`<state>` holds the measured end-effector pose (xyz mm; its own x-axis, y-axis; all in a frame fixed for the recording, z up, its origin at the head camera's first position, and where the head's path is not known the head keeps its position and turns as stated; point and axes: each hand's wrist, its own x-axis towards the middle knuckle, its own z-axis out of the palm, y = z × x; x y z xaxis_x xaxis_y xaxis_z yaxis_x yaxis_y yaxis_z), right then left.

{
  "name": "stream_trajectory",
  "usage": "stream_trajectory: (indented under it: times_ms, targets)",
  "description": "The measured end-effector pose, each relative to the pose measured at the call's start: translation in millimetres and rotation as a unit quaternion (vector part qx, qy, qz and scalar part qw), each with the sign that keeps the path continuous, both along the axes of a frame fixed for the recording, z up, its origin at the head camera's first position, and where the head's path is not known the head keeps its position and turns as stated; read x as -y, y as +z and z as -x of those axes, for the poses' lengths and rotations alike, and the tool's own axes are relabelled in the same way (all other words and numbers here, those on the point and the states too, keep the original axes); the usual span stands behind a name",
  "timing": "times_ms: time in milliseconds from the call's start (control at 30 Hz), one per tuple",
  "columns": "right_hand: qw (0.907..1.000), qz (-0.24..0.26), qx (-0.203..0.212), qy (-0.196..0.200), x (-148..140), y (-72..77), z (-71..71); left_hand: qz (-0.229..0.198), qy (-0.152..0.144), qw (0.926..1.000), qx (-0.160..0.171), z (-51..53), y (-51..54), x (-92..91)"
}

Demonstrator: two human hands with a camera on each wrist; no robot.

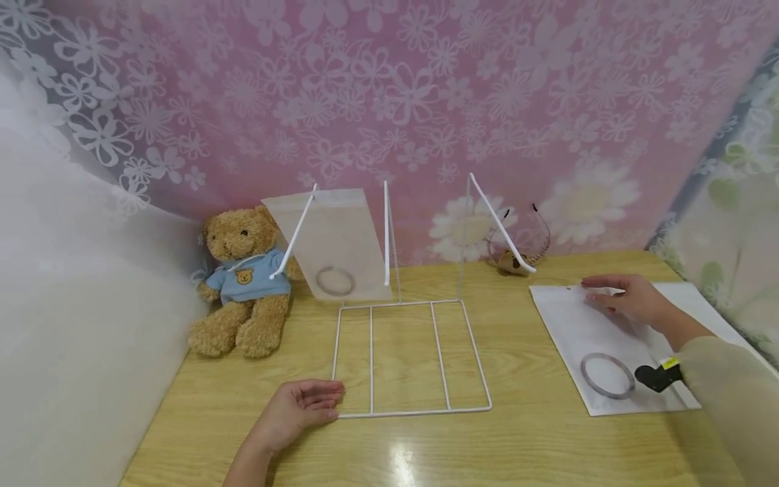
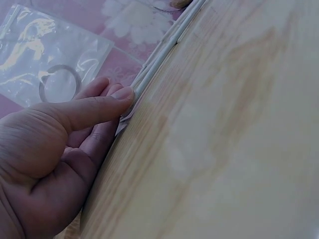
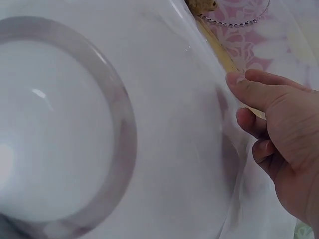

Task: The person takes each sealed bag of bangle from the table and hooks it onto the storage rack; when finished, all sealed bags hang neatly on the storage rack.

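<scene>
A white wire display rack [image 1: 416,412] stands on the table, its hooks slanting forward. At its front left corner my left hand [image 1: 296,411] pinches the base wire between thumb and fingers; the left wrist view shows the thumb [image 2: 122,93] on the wire. From the rack's left hook hangs a clear plastic bag [image 1: 331,230] with a pale ring-shaped bangle [image 1: 335,281] inside. To the right lie flat plastic bags [image 1: 569,338], the top one with a greyish bangle [image 1: 608,376]. Over their far edge my right hand [image 1: 627,297] hovers, thumb and forefinger apart [image 3: 284,119].
A teddy bear [image 1: 243,287] in a blue top sits left of the rack. Behind the rack's right side is a beaded headband [image 1: 514,262] with a brown ornament. A flowered pink cloth [image 1: 389,101] hangs behind the wooden table [image 1: 487,446].
</scene>
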<state>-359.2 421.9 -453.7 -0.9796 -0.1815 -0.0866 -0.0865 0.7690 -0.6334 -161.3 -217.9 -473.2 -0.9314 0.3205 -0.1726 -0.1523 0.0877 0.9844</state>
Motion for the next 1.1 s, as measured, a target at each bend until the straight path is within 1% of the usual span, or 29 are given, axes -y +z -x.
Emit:
stream_trajectory:
  times_ms: [133,333,600,733,800,1000,1033,1100]
  targets:
    - [0.9999,-0.010,-0.001,0.002,-2.5,-1.7,2.0,0.001,0.001,1.0000,0.006,0.0,-0.8,-0.4]
    - [0.9996,-0.025,-0.013,0.003,-4.6,-5.3,1.9,-0.007,-0.008,0.9999,-0.002,-0.1,-2.3,1.0]
    - [0.9979,-0.061,-0.022,-0.003,-2.9,-5.9,5.5,-0.013,-0.008,0.9998,0.009,0.8,-3.7,1.4]
    - [0.9980,-0.059,-0.023,-0.008,0.1,-4.6,8.3,-0.013,-0.004,0.9998,0.014,0.2,-3.4,2.1]
    - [0.9984,-0.054,-0.015,-0.011,1.1,-3.5,9.0,-0.012,-0.003,0.9998,0.015,0.0,-3.8,2.1]
    - [0.9981,-0.057,-0.013,-0.016,1.2,-1.5,8.2,-0.012,-0.006,0.9998,0.015,0.5,-2.6,1.6]
    - [0.9981,-0.057,-0.015,-0.015,1.0,0.2,7.9,-0.013,-0.006,0.9998,0.014,0.5,-2.7,1.4]
    - [0.9987,-0.048,-0.004,-0.018,2.2,4.5,6.6,-0.013,-0.006,0.9998,0.013,0.4,-3.0,1.3]
